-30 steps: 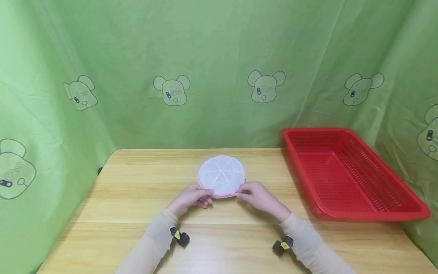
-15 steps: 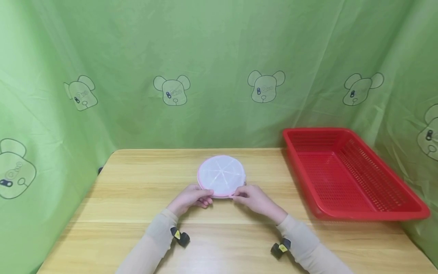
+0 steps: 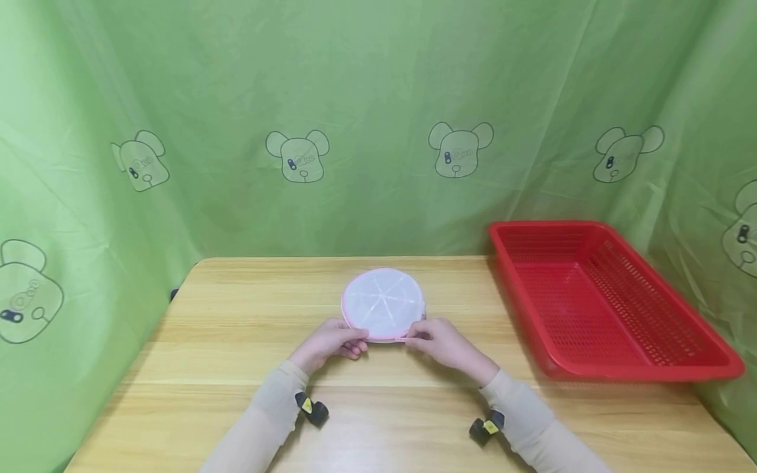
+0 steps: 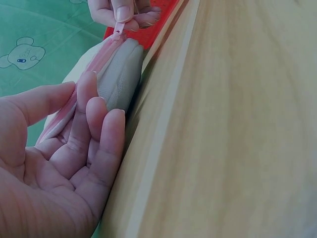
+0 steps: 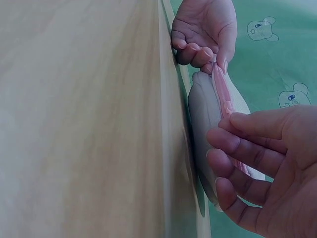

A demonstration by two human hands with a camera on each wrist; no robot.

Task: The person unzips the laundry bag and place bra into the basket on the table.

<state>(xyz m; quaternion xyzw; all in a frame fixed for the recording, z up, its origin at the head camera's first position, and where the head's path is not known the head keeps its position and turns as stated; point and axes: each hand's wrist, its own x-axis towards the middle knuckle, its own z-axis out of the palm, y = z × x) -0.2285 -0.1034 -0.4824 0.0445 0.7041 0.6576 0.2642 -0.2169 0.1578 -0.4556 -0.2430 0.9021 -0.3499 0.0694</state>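
A round, pale pouch [image 3: 383, 302] with stitched lines like a citrus slice lies near the middle of the wooden table. A pink zipper [image 4: 101, 55] runs along its rim, with grey fabric below it in both wrist views. At the pouch's near left edge, my left hand [image 3: 333, 339] pinches the rim between thumb and fingers, close to the zipper. My right hand [image 3: 445, 343] pinches the pink zipper pull [image 4: 119, 28] at the near right edge, its thumb on top. In the right wrist view, the right fingers partly cover the slider end.
A large red plastic basket [image 3: 532, 322] with perforated walls stands on the right side of the wooden table [image 3: 248, 295]. Green cloth [image 3: 378, 72] with mouse-like drawings hangs behind and on both sides. Each sleeve carries a small black wrist device.
My right hand has shifted slightly left and nearer along the rim with the zipper pull, then barely moved. The left hand and the pouch stay in place.
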